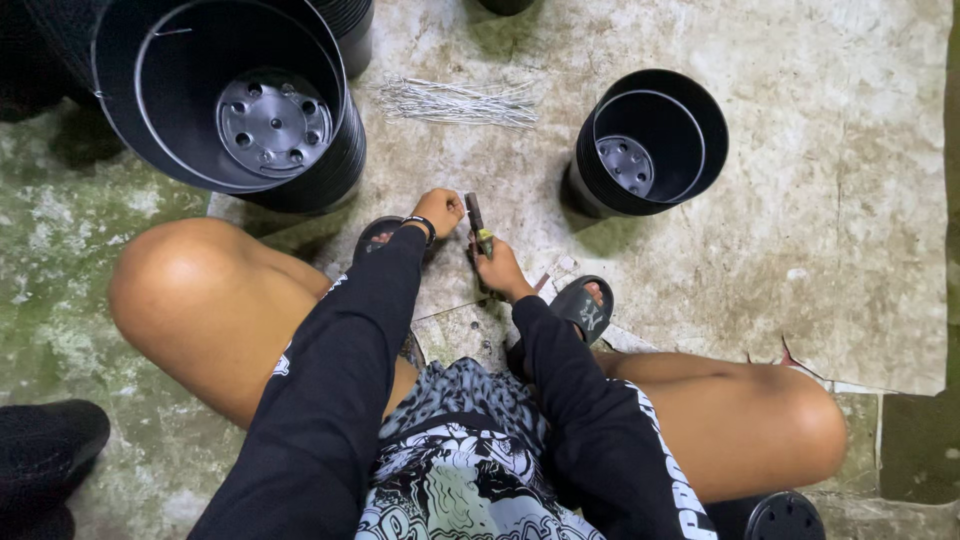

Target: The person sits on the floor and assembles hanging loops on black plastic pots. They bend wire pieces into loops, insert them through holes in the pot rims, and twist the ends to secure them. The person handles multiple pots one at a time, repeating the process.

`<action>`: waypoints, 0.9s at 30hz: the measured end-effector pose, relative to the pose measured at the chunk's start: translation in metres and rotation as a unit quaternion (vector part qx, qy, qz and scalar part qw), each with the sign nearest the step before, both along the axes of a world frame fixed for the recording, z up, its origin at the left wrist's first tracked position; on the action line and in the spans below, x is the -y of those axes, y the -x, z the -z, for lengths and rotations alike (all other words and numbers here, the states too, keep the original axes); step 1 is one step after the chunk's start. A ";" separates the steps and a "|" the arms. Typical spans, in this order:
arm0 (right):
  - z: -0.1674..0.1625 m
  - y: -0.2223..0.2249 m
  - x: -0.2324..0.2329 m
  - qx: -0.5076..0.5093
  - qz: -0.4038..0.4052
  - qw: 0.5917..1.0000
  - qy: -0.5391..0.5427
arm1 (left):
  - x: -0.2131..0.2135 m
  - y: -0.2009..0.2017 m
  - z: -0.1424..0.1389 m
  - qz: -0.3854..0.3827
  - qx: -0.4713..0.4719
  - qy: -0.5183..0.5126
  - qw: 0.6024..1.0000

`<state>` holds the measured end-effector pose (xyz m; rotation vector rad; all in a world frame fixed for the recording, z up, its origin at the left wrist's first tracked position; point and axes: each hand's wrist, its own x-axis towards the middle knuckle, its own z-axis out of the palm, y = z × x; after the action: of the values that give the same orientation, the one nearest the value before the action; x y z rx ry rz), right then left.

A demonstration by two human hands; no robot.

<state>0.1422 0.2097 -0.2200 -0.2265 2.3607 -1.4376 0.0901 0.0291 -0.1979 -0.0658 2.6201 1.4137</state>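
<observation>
head view looks down on a person squatting over a floor, both arms in black long sleeves. the right hand (503, 270) is wrapped around the green-handled grip of a pair of pliers (477, 222), whose dark metal nose points up and away from the body; the fingers are closed tight on the handle. the left hand (440, 210), with a dark wristband, has its fingers pinched together on what looks like a thin pale wire at the pliers' tip, too fine to make out clearly. the pliers sit between the two hands, just above the floor, between the person's feet.

the concrete floor (800, 200) is pale, stained and cracked, and turns mossy green at the left. a loose bundle of thin silvery wires (455, 102) lies on it beyond the hands.

two groups of black plastic pots show fully: a big nested stack (250, 110) at upper left, tipped toward the camera so its holed base shows, and a smaller pot (650, 140) at upper right, also tilted. two grey slide sandals (583, 310) are on the feet.
</observation>
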 end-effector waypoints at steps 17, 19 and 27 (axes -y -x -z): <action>0.001 -0.001 0.012 0.081 0.022 0.992 0.094 | 0.001 0.002 0.002 0.013 0.002 0.002 1.000; 0.001 0.000 0.013 0.096 0.030 0.991 0.093 | 0.002 0.002 0.003 0.013 0.011 -0.006 1.000; -0.002 0.007 0.007 0.051 -0.001 0.999 0.004 | 0.003 0.004 0.003 0.025 0.028 -0.016 0.999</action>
<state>0.1353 0.2022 -0.2176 -0.1524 2.2727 -1.4240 0.0862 0.0262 -0.2013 -0.0364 2.5355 1.4161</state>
